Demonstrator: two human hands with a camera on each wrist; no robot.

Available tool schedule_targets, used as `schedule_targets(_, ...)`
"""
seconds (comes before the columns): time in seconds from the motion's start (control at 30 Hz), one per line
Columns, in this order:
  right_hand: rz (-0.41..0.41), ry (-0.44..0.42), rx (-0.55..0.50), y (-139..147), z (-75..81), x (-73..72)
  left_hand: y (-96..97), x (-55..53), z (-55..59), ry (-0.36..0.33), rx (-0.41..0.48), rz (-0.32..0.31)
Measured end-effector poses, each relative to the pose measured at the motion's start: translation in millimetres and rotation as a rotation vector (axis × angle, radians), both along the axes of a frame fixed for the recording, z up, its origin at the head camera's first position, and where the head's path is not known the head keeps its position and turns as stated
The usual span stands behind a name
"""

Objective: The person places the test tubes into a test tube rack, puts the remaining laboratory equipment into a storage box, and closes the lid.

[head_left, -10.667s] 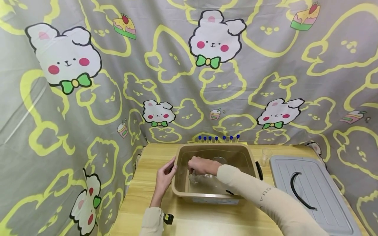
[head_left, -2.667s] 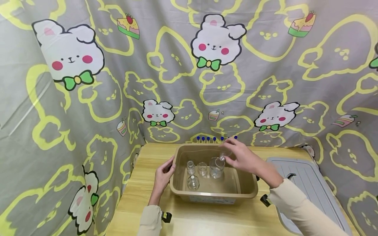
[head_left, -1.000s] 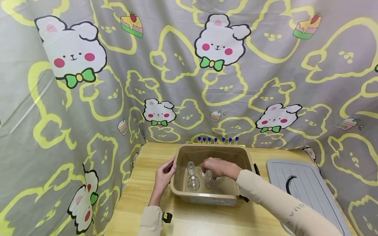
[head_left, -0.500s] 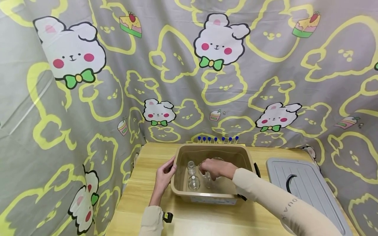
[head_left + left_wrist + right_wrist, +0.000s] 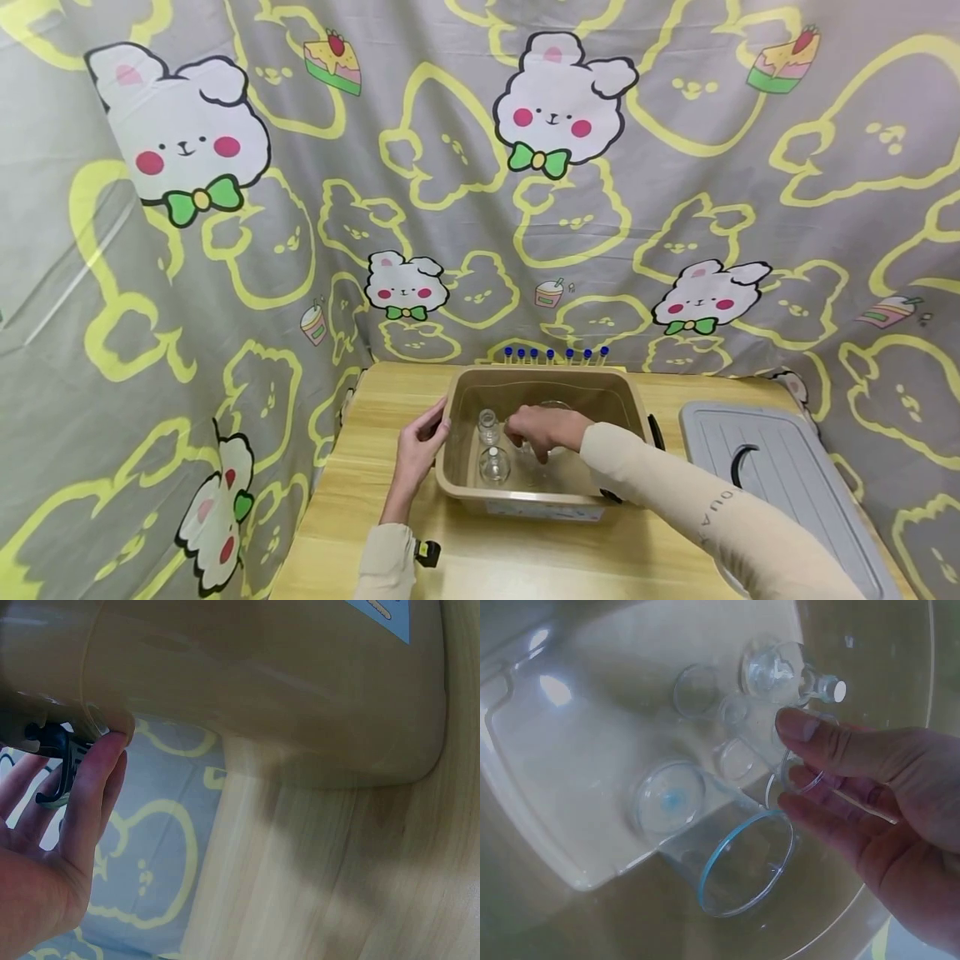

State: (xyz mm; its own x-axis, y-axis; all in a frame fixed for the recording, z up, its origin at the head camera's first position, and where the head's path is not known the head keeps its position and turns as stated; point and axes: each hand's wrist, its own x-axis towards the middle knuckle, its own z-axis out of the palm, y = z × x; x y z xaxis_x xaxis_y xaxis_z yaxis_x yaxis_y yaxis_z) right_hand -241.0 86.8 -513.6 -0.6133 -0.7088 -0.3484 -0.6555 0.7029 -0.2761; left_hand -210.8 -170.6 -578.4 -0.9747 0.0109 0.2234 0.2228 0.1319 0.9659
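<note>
In the head view, the left hand (image 5: 417,446) is at the left end of the brown storage bin (image 5: 525,497). From the left wrist, its fingers lie about the black handle (image 5: 71,761), one fingertip right at the rim. The right hand (image 5: 547,429) is down inside the bin. In the right wrist view, its thumb and fingers pinch the rim of a clear footed glass (image 5: 761,724), tilted in this view. Close by stands a larger beaker (image 5: 705,832) with a blue-tinted rim. A round flask (image 5: 494,467) with a white top and a glass bottle (image 5: 488,425) stand at the bin's left.
The grey lid (image 5: 780,492) with a black handle lies right of the bin. Several blue-capped tubes (image 5: 551,355) stand in a row behind it. A patterned curtain (image 5: 555,208) closes off the back and sides of the wooden table (image 5: 390,400).
The glass first seen on the table right of the bin was carried over the rim, and the right hand has lowered into the bin. The left hand has stayed at the rim.
</note>
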Motion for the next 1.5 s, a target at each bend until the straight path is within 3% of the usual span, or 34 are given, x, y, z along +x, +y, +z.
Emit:
schedule_targets(0.17, 0.009, 0.008, 0.024, -5, 0.1, -1.2, 2.0, 0.2, 3.8, 0.007, -0.006, -0.001)
schedule_targets(0.4, 0.005, 0.002, 0.025, -7, 6.0, 0.5, 4.2, 13.6, 33.0, -0.002, -0.011, -0.027)
schedule_targets(0.53, -0.027, -0.001, -0.016, -3, 15.2, 1.1, 5.2, 16.4, 38.2, -0.001, -0.01, -0.031)
schedule_targets(0.77, -0.024, 0.04, -0.108, 14, 36.8, 6.1, 7.0, 15.5, 35.7, -0.008, 0.002, -0.019)
schedule_targets(1.13, -0.052, 0.174, -0.262, 51, 58.7, 28.8, 5.1, 17.6, 38.6, -0.006, -0.042, -0.01)
schedule_targets(1.27, -0.084, 0.257, -0.33, 68, 70.5, 38.3, 3.7, 10.0, 21.8, -0.01, -0.032, 0.013)
schedule_targets(1.37, -0.163, 0.302, -0.372, 83, 79.1, 48.2, 3.2, 4.7, 9.0, -0.017, -0.035, 0.029)
schedule_targets(1.5, -0.275, 0.369, -0.435, 103, 87.0, 60.4, 0.7, 4.3, 4.7, -0.031, -0.026, 0.025)
